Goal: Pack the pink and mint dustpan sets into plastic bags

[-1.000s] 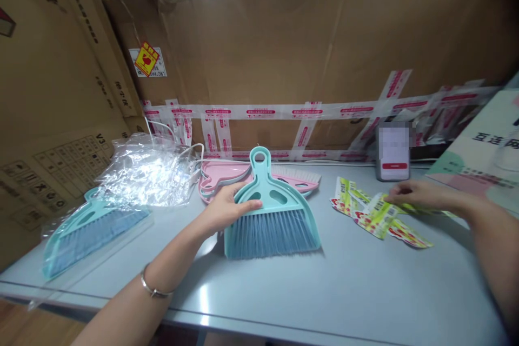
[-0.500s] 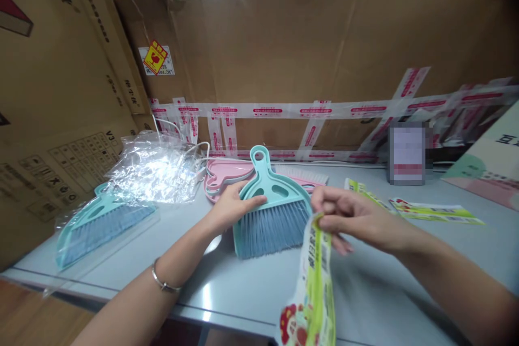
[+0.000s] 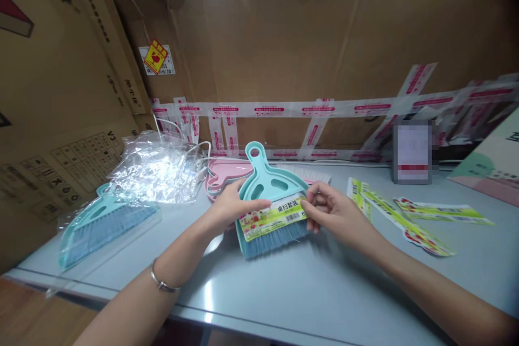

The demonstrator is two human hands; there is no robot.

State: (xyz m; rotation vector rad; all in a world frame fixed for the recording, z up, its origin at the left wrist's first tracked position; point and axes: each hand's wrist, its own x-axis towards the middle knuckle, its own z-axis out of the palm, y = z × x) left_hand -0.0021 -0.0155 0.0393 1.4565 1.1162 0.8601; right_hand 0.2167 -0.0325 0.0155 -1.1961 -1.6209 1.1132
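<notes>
A teal brush and dustpan set [image 3: 265, 186] lies on the grey table [image 3: 308, 292], tilted up at its near edge. My left hand [image 3: 231, 208] grips its left side, thumb over the top. My right hand [image 3: 330, 211] pinches the right end of a yellow-green paper label [image 3: 271, 216] that lies across the brush bristles. The label shows printed text, a barcode and red fruit pictures.
More yellow-green labels [image 3: 409, 216] lie to the right. A pink dustpan set [image 3: 227, 173] sits behind the teal one. A bagged teal set [image 3: 103, 224] and crumpled clear bags [image 3: 156, 167] lie left. Cardboard walls [image 3: 308, 38] close in the back and left. A phone [image 3: 412, 152] stands at the back right.
My right hand picked one label from the pile on the right, carried it leftward, and now lays it across the teal brush. My left hand stayed on the dustpan and tilted it up.
</notes>
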